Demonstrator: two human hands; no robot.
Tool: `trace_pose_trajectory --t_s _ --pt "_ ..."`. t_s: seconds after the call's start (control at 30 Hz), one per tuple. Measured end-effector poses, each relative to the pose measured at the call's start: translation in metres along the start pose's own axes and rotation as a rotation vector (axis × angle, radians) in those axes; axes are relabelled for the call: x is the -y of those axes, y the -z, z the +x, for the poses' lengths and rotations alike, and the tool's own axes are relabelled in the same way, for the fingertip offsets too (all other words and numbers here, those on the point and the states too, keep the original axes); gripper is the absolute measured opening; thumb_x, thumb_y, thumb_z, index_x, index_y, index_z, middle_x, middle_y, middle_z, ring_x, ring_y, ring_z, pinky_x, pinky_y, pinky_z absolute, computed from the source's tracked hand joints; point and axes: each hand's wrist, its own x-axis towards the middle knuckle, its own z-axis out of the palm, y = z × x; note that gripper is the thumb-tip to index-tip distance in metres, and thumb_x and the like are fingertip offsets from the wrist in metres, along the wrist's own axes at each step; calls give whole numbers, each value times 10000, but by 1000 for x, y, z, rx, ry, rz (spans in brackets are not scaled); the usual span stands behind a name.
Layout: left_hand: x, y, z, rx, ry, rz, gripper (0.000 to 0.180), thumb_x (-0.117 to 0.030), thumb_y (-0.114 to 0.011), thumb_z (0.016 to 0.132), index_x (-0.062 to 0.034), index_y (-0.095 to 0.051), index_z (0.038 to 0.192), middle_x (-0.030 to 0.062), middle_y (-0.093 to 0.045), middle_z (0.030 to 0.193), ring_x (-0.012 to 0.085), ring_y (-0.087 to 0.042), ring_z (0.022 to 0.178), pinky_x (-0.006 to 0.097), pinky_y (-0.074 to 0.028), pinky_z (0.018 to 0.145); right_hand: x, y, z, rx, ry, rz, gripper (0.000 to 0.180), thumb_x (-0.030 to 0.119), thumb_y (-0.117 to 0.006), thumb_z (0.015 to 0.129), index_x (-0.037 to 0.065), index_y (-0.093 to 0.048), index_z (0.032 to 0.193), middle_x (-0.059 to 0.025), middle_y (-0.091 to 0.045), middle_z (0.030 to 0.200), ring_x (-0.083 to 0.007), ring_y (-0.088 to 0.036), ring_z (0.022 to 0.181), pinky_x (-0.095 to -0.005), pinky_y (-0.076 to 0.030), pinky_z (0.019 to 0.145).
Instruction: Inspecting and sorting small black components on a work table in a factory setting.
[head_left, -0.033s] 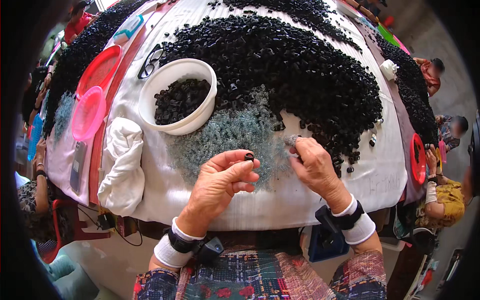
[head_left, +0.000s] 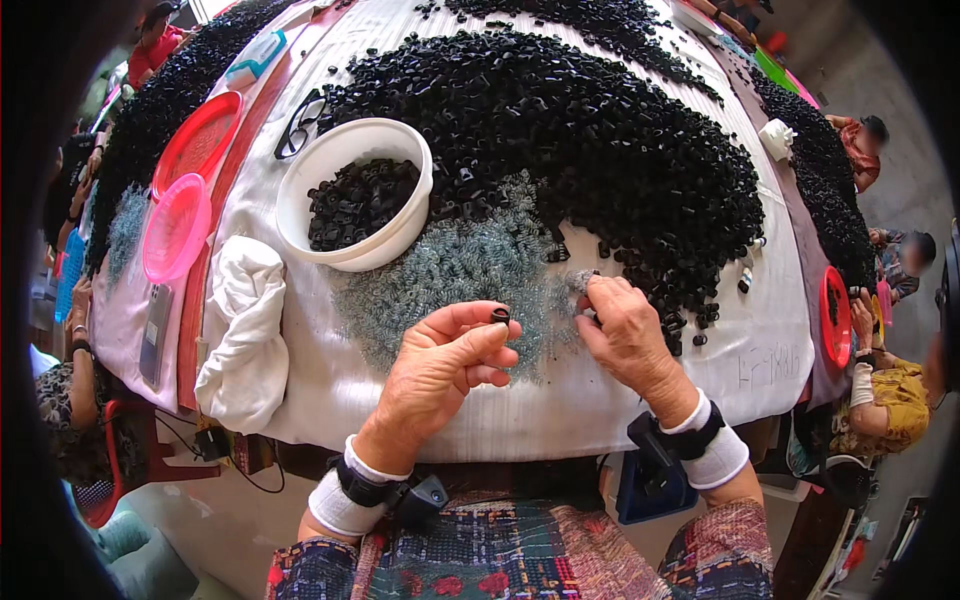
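our left hand (head_left: pixel 445 365) pinches a black cap (head_left: pixel 500 316) while our right hand (head_left: pixel 625 335) pinches springs (head_left: pixel 470 265) just right of it.

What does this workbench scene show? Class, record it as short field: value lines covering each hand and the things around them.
Left hand: pinches a small black part between thumb and finger
Right hand: fingers picking at the heap of small metal springs
Bowl: white bowl partly filled with black parts
Pile: large heap of black parts behind the springs
Left side: white cloth, pink and red trays
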Motion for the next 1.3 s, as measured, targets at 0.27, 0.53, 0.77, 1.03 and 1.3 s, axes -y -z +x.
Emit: trace_pose_trajectory --t_s 0.27,0.53,0.77,1.03,1.3 --pt "2 -5 0 8 -24 87 229 -74 -673 858 -15 -628 1074 96 -683 934 144 -668 764 252 -562 635 -5 -11 -2 -42 -4 -132 271 -2 -596 711 -10 -526 973 -149 -571 876 -304 -556 845 -383 -436 731" --pt "8 -26 -1 60 -181 399 210 -59 -728 808 4 -655 994 57 -678 865 100 -643 749 224 -540 636 42 40 0 -211 179 134 341 -123 -604 681 -38 -556 1008 -155 -556 822 -337 -557 740 -419 -472 650" --pt "18 -35 -4 36 -325 562 206 -20 -730 792 6 -663 984 40 -676 845 62 -611 732 198 -522 660 64 51 -3 -105 352 -82 207 65 -607 732 -23 -577 917 -147 -583 881 -309 -579 843 -409 -473 791" --pt "13 -29 -5 106 -160 319 190 -53 -709 823 14 -653 992 78 -676 880 116 -644 766 240 -543 660 56 46 -8 -199 230 311 331 -85 -640 673 -29 -587 995 -140 -604 871 -300 -605 784 -397 -501 714" --pt "13 -27 1 154 -57 153 205 -53 -706 827 19 -647 1010 91 -678 889 143 -657 780 254 -550 660 56 31 -7 -331 180 435 319 -109 -656 723 -31 -599 1026 -144 -620 865 -283 -608 722 -342 -508 607"
